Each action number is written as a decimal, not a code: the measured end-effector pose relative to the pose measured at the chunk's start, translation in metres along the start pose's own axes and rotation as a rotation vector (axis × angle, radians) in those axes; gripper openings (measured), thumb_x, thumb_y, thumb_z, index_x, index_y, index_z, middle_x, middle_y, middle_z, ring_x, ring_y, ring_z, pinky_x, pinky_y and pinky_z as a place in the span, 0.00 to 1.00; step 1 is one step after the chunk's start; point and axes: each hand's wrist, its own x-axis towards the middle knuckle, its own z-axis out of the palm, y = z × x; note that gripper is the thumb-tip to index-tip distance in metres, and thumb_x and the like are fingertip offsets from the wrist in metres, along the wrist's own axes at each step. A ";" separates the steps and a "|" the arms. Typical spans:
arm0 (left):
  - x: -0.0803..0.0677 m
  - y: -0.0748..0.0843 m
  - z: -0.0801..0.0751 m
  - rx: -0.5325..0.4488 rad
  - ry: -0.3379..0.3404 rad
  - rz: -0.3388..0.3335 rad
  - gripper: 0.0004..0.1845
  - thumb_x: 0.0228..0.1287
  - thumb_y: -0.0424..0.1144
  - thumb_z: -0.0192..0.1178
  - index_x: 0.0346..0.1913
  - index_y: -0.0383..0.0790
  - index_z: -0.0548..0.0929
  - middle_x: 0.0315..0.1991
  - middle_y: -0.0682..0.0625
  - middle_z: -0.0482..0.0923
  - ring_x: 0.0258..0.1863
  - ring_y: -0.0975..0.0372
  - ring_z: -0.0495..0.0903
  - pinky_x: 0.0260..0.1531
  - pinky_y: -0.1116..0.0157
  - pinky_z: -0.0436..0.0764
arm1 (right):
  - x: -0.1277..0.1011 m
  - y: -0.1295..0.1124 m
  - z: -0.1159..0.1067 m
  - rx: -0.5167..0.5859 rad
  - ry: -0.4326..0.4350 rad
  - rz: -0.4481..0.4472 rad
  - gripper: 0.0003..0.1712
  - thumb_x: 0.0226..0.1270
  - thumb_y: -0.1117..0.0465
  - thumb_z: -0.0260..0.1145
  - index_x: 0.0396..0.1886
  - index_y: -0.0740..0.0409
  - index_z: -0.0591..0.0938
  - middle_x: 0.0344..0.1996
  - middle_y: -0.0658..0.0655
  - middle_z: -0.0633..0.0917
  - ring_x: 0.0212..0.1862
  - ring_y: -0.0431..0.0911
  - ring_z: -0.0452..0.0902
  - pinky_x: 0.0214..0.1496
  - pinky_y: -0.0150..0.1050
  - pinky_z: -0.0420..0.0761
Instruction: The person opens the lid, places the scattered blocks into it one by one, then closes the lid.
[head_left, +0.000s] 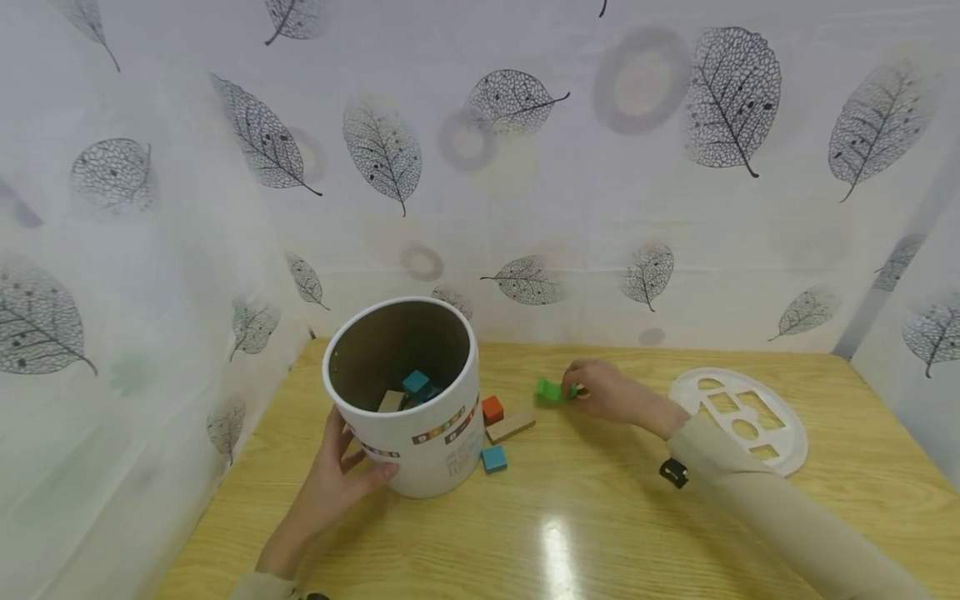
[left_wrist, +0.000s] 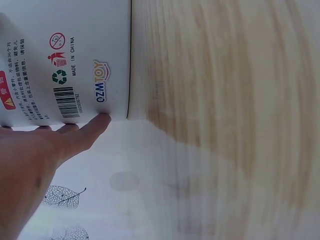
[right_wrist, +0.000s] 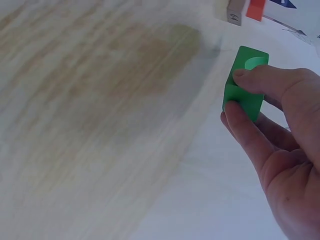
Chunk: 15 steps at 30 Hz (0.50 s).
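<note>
**A:** What did the right hand hold when you looked?

**B:** I saw it pinching a green block. In the right wrist view the thumb and one finger were closed on two sides of the block, and the block had a round hollow in its top face. In the head view the green block was at the fingertips, just above the table or on it; I could not tell which.

**A:** And the left hand?

**B:** It rested against the white bucket, low on the side nearest to the person. The fingers were almost straight and lay on the wall of the bucket, beside the printed barcode, so I called it open and touching, not gripping.

**A:** Where was the bucket compared with the green block?

**B:** The bucket stood upright to the left of the block, near it but apart. Inside it I saw a blue block and a pale wooden one. Between the bucket and the right hand lay an orange block, a wooden block and a second blue block. A white lid with cut-out shapes lay flat to the right of the hand.
</note>
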 end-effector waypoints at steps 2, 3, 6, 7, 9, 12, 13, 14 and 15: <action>0.000 0.000 0.000 -0.002 0.000 -0.001 0.61 0.60 0.40 0.73 0.83 0.63 0.37 0.85 0.45 0.38 0.79 0.31 0.48 0.66 0.30 0.70 | 0.000 -0.001 -0.004 -0.004 0.020 -0.022 0.07 0.57 0.75 0.73 0.32 0.62 0.86 0.39 0.60 0.86 0.41 0.52 0.87 0.42 0.31 0.90; 0.000 0.000 0.000 -0.003 -0.001 -0.001 0.61 0.60 0.40 0.73 0.83 0.63 0.37 0.85 0.45 0.37 0.79 0.31 0.48 0.66 0.30 0.69 | -0.001 -0.001 -0.006 -0.012 0.034 -0.039 0.07 0.57 0.75 0.73 0.31 0.62 0.86 0.38 0.60 0.86 0.41 0.53 0.87 0.41 0.32 0.90; -0.001 0.000 0.000 -0.007 -0.001 -0.003 0.61 0.61 0.39 0.73 0.83 0.62 0.37 0.85 0.44 0.37 0.79 0.31 0.48 0.66 0.30 0.69 | 0.000 -0.002 -0.013 -0.035 0.074 -0.084 0.07 0.57 0.75 0.73 0.31 0.62 0.85 0.38 0.61 0.86 0.41 0.53 0.87 0.41 0.31 0.90; -0.001 0.000 0.000 -0.008 -0.001 -0.004 0.61 0.61 0.39 0.73 0.83 0.62 0.37 0.85 0.44 0.37 0.79 0.31 0.47 0.66 0.30 0.69 | 0.000 -0.002 -0.015 -0.043 0.088 -0.102 0.07 0.57 0.75 0.73 0.30 0.61 0.85 0.38 0.61 0.86 0.40 0.53 0.87 0.40 0.31 0.90; -0.001 0.001 0.000 -0.008 -0.002 -0.003 0.61 0.61 0.39 0.73 0.83 0.63 0.37 0.85 0.44 0.37 0.79 0.31 0.48 0.67 0.30 0.69 | 0.001 -0.002 -0.019 -0.053 0.120 -0.123 0.08 0.57 0.75 0.74 0.30 0.61 0.85 0.38 0.60 0.86 0.40 0.52 0.87 0.40 0.30 0.90; -0.001 0.002 0.000 -0.006 -0.001 -0.003 0.61 0.61 0.40 0.73 0.82 0.64 0.37 0.85 0.45 0.38 0.79 0.31 0.48 0.66 0.30 0.69 | 0.003 -0.002 -0.025 -0.082 0.181 -0.171 0.10 0.55 0.75 0.75 0.30 0.59 0.85 0.37 0.59 0.87 0.38 0.51 0.86 0.38 0.31 0.90; -0.001 0.002 0.000 -0.007 -0.001 -0.003 0.60 0.61 0.40 0.73 0.82 0.64 0.37 0.85 0.45 0.38 0.79 0.31 0.48 0.66 0.30 0.69 | 0.003 -0.003 -0.027 -0.101 0.204 -0.190 0.10 0.54 0.75 0.76 0.30 0.58 0.85 0.37 0.59 0.87 0.38 0.50 0.86 0.36 0.31 0.90; -0.001 0.002 0.000 -0.007 -0.001 -0.004 0.60 0.61 0.40 0.73 0.82 0.64 0.37 0.85 0.45 0.38 0.79 0.31 0.48 0.67 0.31 0.69 | 0.004 -0.004 -0.029 -0.118 0.229 -0.207 0.11 0.53 0.75 0.77 0.29 0.58 0.85 0.37 0.59 0.87 0.37 0.49 0.86 0.35 0.32 0.90; -0.001 0.002 0.000 -0.007 -0.001 -0.006 0.60 0.61 0.40 0.73 0.82 0.65 0.38 0.85 0.46 0.39 0.79 0.31 0.49 0.67 0.31 0.69 | 0.005 -0.006 -0.032 -0.137 0.249 -0.222 0.11 0.52 0.75 0.77 0.30 0.57 0.85 0.37 0.58 0.87 0.36 0.48 0.86 0.35 0.33 0.90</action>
